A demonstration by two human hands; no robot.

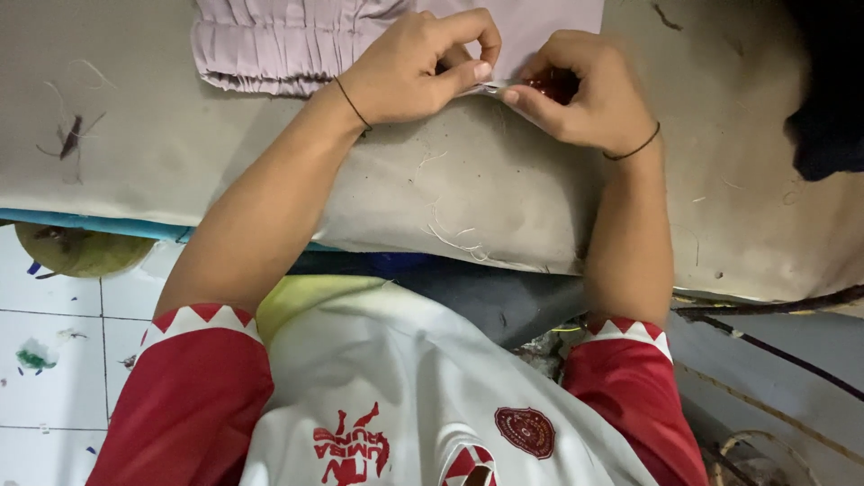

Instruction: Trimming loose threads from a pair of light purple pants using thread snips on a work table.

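Worktop (468,198) covered in a greyish-beige sheet, stained, with loose threads on it; it fills most of the view. Tiled floor (54,342) shows bottom left, cables (774,351) bottom right. My shirt is white with red sleeves. Pale lilac pleated cloth (270,40) lies at the far edge of the worktop, top centre, bunched folds to the left, flatter part running right under my hands. My left hand (409,72) sits on the cloth's near edge, thumb and forefinger pressed together, pinching that edge. My right hand (589,94) is just beside it, nearly touching, fingers curled around a small dark red thing (551,84); can't tell what it is, mostly hidden. Right fingertips meet the same cloth edge where the left ones pinch. A thin black band (353,106) is on the left wrist, another on the right.
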